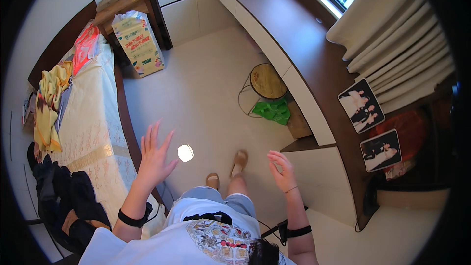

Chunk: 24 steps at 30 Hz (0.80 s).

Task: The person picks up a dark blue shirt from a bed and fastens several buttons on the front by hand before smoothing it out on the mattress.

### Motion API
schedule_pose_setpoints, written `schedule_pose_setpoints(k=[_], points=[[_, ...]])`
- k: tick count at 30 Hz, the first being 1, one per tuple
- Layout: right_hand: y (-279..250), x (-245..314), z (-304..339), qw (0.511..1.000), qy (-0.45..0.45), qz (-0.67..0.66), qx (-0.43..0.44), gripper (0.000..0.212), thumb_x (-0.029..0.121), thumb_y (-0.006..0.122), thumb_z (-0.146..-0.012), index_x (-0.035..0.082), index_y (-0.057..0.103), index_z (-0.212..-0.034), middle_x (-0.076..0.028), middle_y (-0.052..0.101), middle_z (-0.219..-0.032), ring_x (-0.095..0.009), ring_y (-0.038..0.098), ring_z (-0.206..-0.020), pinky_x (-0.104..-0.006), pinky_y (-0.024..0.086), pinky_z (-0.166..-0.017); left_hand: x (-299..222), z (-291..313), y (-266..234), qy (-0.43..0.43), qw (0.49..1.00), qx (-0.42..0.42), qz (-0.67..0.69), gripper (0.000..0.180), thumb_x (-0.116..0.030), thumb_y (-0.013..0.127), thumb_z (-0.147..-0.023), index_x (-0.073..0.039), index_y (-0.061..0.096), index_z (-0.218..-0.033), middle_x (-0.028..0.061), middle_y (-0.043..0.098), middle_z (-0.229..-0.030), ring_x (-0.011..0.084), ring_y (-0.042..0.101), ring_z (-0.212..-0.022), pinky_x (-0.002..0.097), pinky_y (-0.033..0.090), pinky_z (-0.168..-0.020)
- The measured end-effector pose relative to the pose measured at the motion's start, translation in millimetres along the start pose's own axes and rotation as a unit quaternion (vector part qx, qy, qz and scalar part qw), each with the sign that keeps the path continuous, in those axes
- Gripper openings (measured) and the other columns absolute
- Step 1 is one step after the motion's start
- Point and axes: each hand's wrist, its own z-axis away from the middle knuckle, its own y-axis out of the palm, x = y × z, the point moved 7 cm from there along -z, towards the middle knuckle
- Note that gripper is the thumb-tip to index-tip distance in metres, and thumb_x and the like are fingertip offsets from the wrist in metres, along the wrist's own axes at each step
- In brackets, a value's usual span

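Between the bed (93, 118) and the long dark counter (314, 49), the person stands on the pale floor (206, 78) with both hands raised in front of the body and nothing in either one. The left hand (154, 154) is lifted with its fingers (149, 135) spread wide, palm facing down toward the floor near the bed's wooden edge. The right hand (282, 169) hangs loosely open, fingers gently curled and a little apart, gripping nothing, just short of the white cabinet front below the counter. A small bright spot of light (185, 152) shows on the floor just beside the left hand; I cannot tell whether it is a reflection or a small object.

As I judge it, no handling is under way: neither hand touches anything. The bed carries a crumpled yellow cloth (49, 103) and a heap of dark clothing (64, 191) at its near end, both lying loose and unfolded. A green bag (273, 110) sits on the floor by a small round wire-legged stool (267, 81), well apart from either hand. Two photo prints (370, 122) lie on the counter near the curtain (402, 44). Whatever tidying this room wants looks to be all left to do.
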Motion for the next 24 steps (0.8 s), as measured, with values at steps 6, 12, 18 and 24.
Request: schedule_pose_setpoints(k=[6,12,18,24], points=[[20.6,-135.8,-100.3,0.991,0.096,-0.068,0.059,0.027,0.006,0.063,-0.084,0.008,0.064,-0.111,-0.008,0.060,-0.121,-0.020,0.063,-0.092,-0.0313,0.050,-0.081,-5.3,-88.4,30.9,-0.056,0.998,0.032,-0.015,0.082,-0.020,0.077,-0.071,-0.016,0.038,-0.143,0.0177,0.011,-0.155,0.0400,0.009,-0.144,0.0551,0.014,-0.114],[104.3,-312.8,-170.1,0.956,0.241,-0.113,0.121,0.030,0.009,0.063,-0.084,0.013,0.064,-0.113,-0.009,0.054,-0.129,-0.022,0.058,-0.107,-0.0335,0.048,-0.087,-13.2,-196.7,96.5,-0.053,0.991,0.123,-0.020,0.080,-0.018,0.075,-0.072,-0.012,0.038,-0.142,0.0197,0.014,-0.154,0.0402,0.010,-0.144,0.0543,0.014,-0.114],[168.6,-537.1,-213.5,0.940,0.282,0.081,0.174,0.029,0.013,0.063,-0.085,0.009,0.063,-0.114,-0.013,0.050,-0.134,-0.032,0.050,-0.122,-0.0406,0.042,-0.101,24.9,-263.5,283.9,-0.045,0.961,0.271,0.028,0.075,-0.025,0.072,-0.075,-0.011,0.039,-0.142,0.0210,0.019,-0.152,0.0408,0.012,-0.143,0.0548,0.015,-0.114],[237.8,-664.9,-249.4,0.855,0.502,-0.071,0.107,0.049,0.010,0.066,-0.082,0.011,0.057,-0.131,-0.008,0.057,-0.130,-0.021,0.056,-0.111,-0.0325,0.045,-0.091,61.7,-264.9,423.2,-0.019,0.900,0.436,-0.008,0.072,-0.031,0.068,-0.078,-0.010,0.040,-0.141,0.0207,0.027,-0.149,0.0399,0.016,-0.142,0.0559,0.015,-0.115]])
